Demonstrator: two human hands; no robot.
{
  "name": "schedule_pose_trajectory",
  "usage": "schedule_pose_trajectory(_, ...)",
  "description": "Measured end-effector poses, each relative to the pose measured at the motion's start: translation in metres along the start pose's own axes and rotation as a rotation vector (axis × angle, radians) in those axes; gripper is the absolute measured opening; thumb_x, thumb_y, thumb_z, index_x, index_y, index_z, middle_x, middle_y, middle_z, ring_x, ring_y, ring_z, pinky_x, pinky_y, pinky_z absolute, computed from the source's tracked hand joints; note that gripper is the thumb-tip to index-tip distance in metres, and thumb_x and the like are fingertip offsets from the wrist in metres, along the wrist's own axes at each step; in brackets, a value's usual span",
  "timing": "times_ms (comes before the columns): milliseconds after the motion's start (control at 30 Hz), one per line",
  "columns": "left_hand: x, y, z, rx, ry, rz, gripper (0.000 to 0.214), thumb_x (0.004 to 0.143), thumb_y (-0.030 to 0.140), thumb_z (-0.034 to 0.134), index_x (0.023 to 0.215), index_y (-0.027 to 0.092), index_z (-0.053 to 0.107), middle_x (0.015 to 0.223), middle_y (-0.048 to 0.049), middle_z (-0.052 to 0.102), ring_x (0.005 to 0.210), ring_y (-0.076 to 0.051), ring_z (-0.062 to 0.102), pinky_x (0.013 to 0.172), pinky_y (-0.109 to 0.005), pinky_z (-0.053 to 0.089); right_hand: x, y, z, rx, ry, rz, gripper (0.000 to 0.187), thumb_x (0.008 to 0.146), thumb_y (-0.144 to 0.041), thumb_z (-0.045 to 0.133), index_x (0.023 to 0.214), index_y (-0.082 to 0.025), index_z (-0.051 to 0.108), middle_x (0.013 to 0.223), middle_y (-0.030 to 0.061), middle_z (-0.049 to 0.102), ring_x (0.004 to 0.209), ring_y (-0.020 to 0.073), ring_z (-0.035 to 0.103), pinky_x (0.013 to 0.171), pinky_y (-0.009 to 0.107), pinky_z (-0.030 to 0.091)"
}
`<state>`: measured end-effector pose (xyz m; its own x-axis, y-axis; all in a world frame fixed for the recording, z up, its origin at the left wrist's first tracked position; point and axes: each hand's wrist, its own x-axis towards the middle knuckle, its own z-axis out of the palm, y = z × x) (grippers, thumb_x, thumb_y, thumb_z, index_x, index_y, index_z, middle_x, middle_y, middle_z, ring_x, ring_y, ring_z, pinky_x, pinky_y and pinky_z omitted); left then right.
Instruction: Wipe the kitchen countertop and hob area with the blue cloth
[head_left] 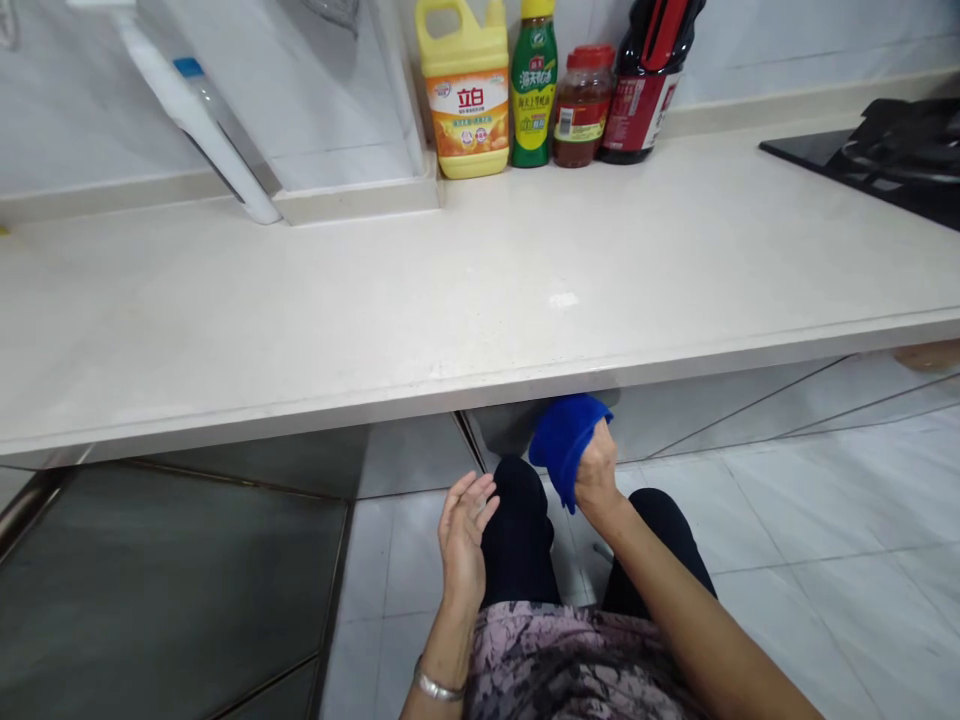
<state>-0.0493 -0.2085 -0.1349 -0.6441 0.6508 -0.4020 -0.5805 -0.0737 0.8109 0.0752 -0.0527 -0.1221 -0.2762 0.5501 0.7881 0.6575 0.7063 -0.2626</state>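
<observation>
My right hand (598,462) is closed around a blue cloth (566,435), which hangs just below the front edge of the counter, against or close to the cabinet front (420,452); I cannot tell whether it touches. To the left of it, my left hand (465,530) is raised above my knee with the palm turned up and the fingers loosely curled and apart. Nothing is in the left hand. Over both hands runs the pale countertop (360,310), with a small white mark (562,300) on its surface.
Against the wall stand a yellow detergent jug (469,110), a green sauce bottle (533,95), a red-lidded jar (583,115) and a dark bottle (641,100). A white long-handled tool (187,115) leans at the left. A black stove (892,160) is at the right. Floor tiles (810,520) lie below.
</observation>
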Motion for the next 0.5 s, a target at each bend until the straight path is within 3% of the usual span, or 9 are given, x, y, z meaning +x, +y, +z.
schedule_pose_trajectory(233, 0.004, -0.014, -0.013, -0.059, 0.034, -0.074, 0.053, 0.071, 0.044, 0.075, 0.114, 0.015, 0.063, 0.115, -0.0169, 0.071, 0.11, -0.029, 0.066, 0.103, -0.047, 0.049, -0.004, -0.051, 0.022, -0.064, -0.13, -0.01, 0.027, 0.083, 0.0, 0.045, 0.067, -0.018, 0.056, 0.07, 0.0063, 0.048, 0.069, 0.0198, 0.042, 0.057, 0.031, 0.037)
schedule_pose_trajectory(500, 0.005, 0.004, -0.035, -0.114, 0.114, -0.037, 0.051, 0.074, 0.042, 0.074, 0.115, 0.016, 0.063, 0.114, -0.0164, 0.072, 0.111, -0.027, 0.067, 0.104, -0.046, 0.049, 0.0, -0.084, 0.036, 0.349, -0.141, -0.207, 0.019, 0.093, -0.01, 0.046, 0.081, -0.017, 0.06, 0.082, 0.008, 0.054, 0.077, 0.0203, 0.049, 0.064, 0.032, 0.042)
